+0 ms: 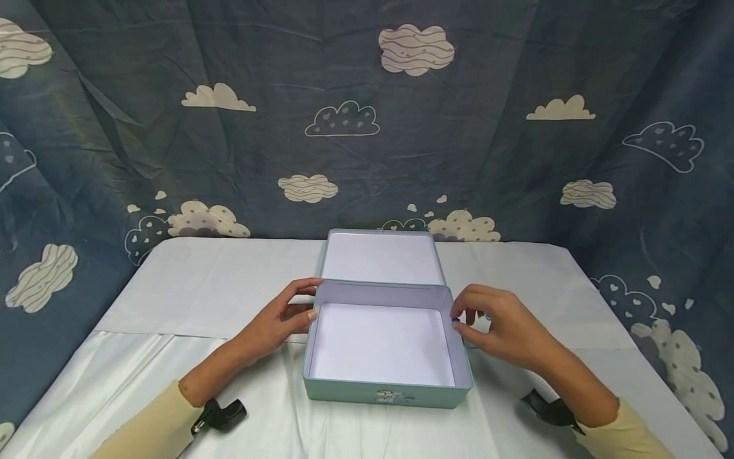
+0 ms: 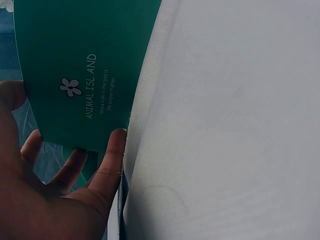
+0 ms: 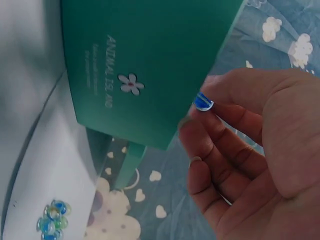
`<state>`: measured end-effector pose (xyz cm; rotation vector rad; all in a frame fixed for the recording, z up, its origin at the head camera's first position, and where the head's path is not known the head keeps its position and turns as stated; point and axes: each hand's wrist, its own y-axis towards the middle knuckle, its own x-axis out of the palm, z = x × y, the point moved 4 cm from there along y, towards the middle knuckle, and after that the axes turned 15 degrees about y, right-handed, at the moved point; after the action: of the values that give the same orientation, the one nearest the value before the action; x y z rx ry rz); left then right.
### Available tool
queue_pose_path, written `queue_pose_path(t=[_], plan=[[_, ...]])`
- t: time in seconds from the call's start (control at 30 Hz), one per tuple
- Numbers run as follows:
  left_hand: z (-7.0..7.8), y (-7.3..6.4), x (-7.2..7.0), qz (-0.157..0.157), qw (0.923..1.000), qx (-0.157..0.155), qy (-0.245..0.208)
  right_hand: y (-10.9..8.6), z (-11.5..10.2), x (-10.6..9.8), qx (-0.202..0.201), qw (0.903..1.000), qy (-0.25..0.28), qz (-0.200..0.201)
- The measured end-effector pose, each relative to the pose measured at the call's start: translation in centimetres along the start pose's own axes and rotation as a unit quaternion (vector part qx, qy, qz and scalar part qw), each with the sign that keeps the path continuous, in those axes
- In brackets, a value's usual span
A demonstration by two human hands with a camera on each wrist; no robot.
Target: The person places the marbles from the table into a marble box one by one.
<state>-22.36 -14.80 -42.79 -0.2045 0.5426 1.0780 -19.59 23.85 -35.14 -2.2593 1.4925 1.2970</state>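
A green metal box (image 1: 385,390) with a pale interior stands on the white cloth, its hinged lid (image 1: 381,255) laid back behind it. My left hand (image 1: 289,319) rests against the box's left side near the back corner, thumb at the rim. In the left wrist view its fingers (image 2: 107,172) spread along the box's end, beside the printed words. Between thumb and fingertips my right hand (image 1: 501,325) pinches a small blue glass marble (image 3: 203,102), right at the right rim of the box. The marble is partly covered by the fingers.
A cluster of clear, blue and green glass marbles (image 3: 53,220) lies on the white cloth, mostly hidden behind the right hand in the head view. A dark blue curtain (image 1: 344,76) with clouds hangs at the back and sides. Black straps (image 1: 220,415) sit at both wrists.
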Motion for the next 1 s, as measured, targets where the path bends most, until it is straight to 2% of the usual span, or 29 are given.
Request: queue_pose_path(t=[0.17,0.43,0.7,0.83,1.0], plan=[[0.0,0.0,0.0,0.0,1.0,0.001,-0.001,0.0,-0.2,0.7,-0.002,0.9999,0.009,-0.011],[0.0,0.0,-0.1,-0.001,1.0,0.0,-0.003,0.1,-0.1,1.5,0.03,0.9994,0.011,-0.015],[0.0,0.0,0.0,-0.003,1.0,0.005,-0.004,0.0,0.0,1.7,0.026,0.9996,0.009,-0.008],[0.0,0.0,-0.1,-0.003,1.0,0.003,-0.006,0.0,0.1,1.5,0.012,0.9998,0.016,-0.003],[-0.1,0.0,0.0,-0.003,1.0,0.0,-0.007,0.0,0.2,0.8,-0.029,0.9994,0.016,0.012]])
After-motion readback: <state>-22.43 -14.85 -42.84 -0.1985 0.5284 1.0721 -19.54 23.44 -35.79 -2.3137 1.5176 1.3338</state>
